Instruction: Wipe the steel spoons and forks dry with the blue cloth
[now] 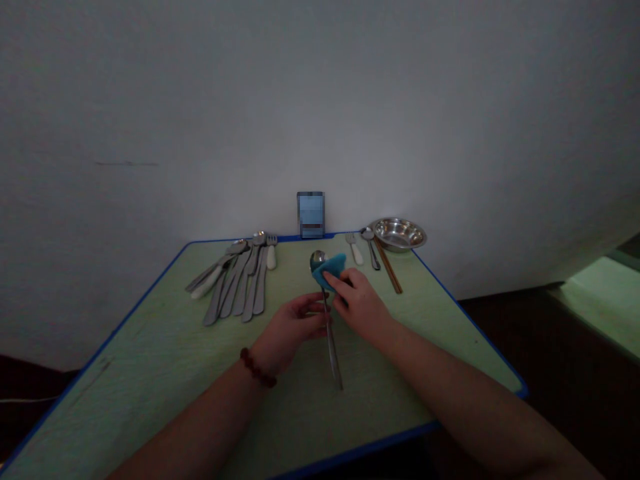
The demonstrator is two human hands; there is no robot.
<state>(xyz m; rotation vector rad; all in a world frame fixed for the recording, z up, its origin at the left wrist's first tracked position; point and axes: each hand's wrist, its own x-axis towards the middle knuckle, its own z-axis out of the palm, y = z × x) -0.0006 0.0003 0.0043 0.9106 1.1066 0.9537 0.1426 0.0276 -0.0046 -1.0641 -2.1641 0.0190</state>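
A long-handled metal ladle (332, 353) slants over the middle of the table, its round bowl toward the wall. My left hand (295, 323), with a dark red bead bracelet at the wrist, has its fingers curled around the ladle's handle. Pinched in my right hand (363, 303) is a blue cloth (335, 267). The cloth is pressed to the ladle near its bowl and hides part of it.
On the left of the pale green table (190, 373) lie several metal spatulas (243, 290) and spoons, and a white-handled fork (271, 253). At the right are another fork (355, 250), spoons (372, 250), chopsticks (389, 267) and a steel bowl (399, 233). A phone (311, 215) leans against the wall.
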